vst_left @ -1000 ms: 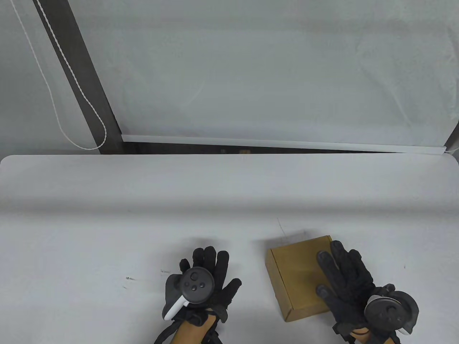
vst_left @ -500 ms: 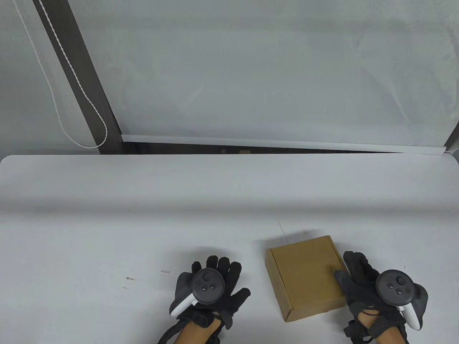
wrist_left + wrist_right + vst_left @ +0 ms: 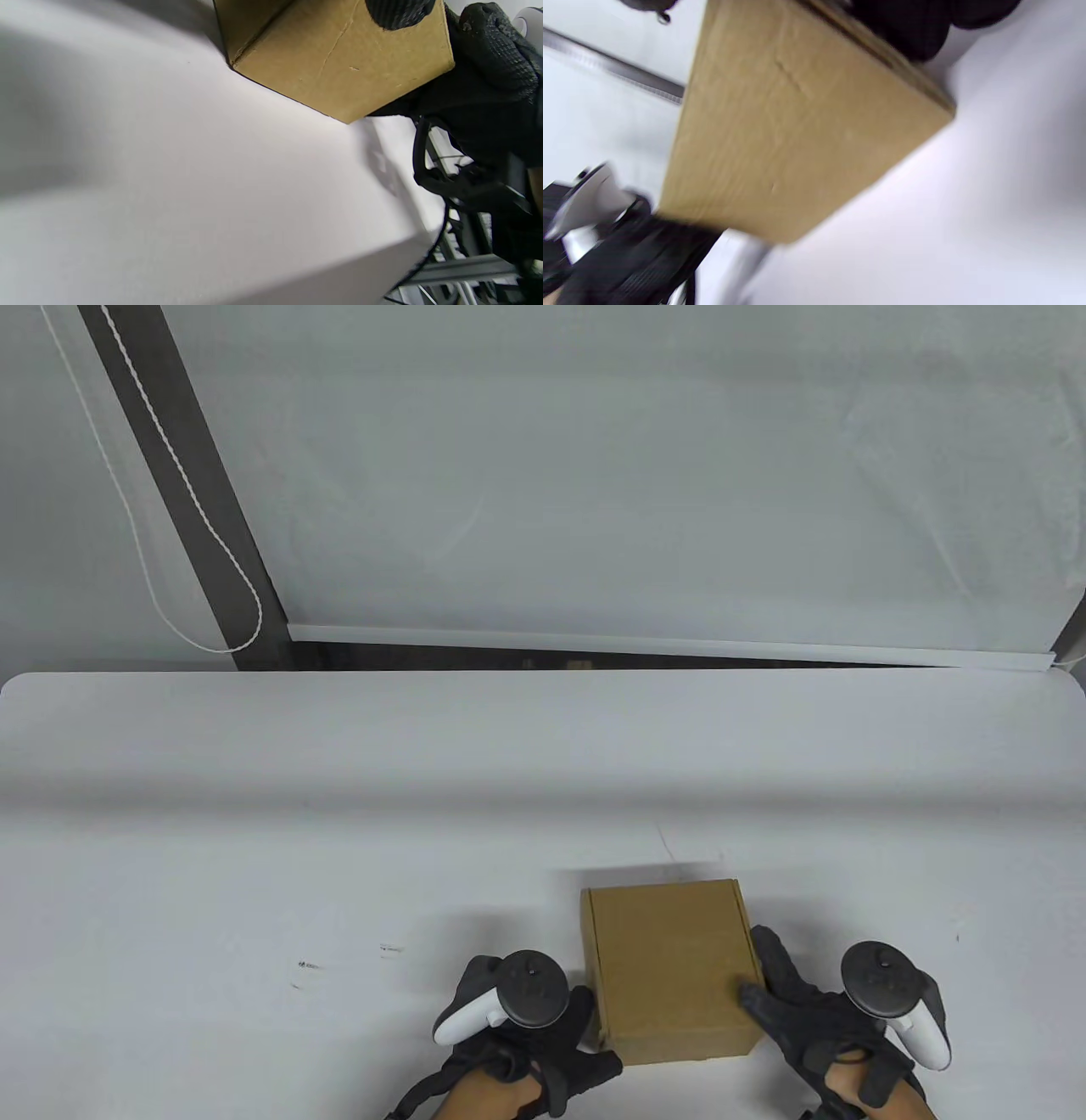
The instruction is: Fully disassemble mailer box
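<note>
The closed brown mailer box (image 3: 670, 967) stands on the white table (image 3: 254, 831) near its front edge. My left hand (image 3: 543, 1027) is at the box's left front corner and touches its left side; its fingers are mostly hidden under the tracker. My right hand (image 3: 806, 1010) grips the right side with the thumb on the lid. In the left wrist view the box (image 3: 339, 55) has its near corner slightly off the table, with a gloved fingertip (image 3: 398, 10) on it and my right hand (image 3: 488, 84) behind. The right wrist view shows the box (image 3: 797, 118), blurred.
The table's front edge (image 3: 339, 271) lies close below the box and hands. A dark window post (image 3: 178, 492) and a white blind cord (image 3: 136, 517) are beyond the table's far edge. Small dark marks (image 3: 305, 965) dot the table left of my hands.
My right hand came off the lid to the box's right side and slid the box left, turning it squarer. My left hand moved right and met the box's left side.
</note>
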